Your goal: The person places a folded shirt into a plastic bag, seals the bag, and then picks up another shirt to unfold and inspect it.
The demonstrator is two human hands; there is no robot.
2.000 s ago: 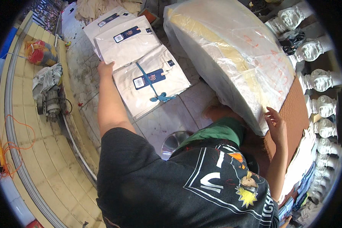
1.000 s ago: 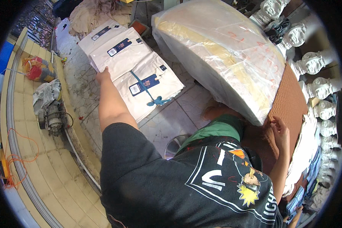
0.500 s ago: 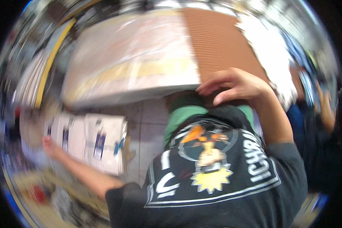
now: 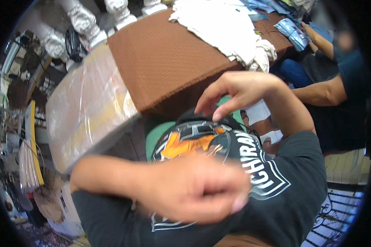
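**Right hand open above the brown cloth's near edge**

The right hand (image 4: 239,92) is just right of centre frame, fingers spread and pointing down-left. That grip is open, nothing in it. It hangs over the frayed near edge of the brown cloth (image 4: 165,57), and I can't say whether the fingertips touch it or sit just clear.

The cloth is draped over the bench and fills the upper middle of the frame. It lies up and to the left of that hand. Its long axis runs from the upper left across to the upper right, and the fringe line slants up towards the hand.

The left hand (image 4: 193,189) is down at lower centre, big and badly blurred, right in front of the dark printed shirt (image 4: 284,181). The fingers look curled, but the smear makes it impossible to tell whether that grip is closed or holding anything. It's well apart from the cloth, so the right hand is clearly the nearer one.

A green cloth (image 4: 156,138) peeks out between the shirt and the brown edge, below and left of the right hand. At left of frame a plastic-wrapped bundle (image 4: 86,107) butts against the brown cloth's side. White fabric (image 4: 226,29) is heaped on the cloth's far end, top centre. Pale figurines (image 4: 82,20) stand at upper left. At the right edge, another person's arm (image 4: 321,92) reaches in.
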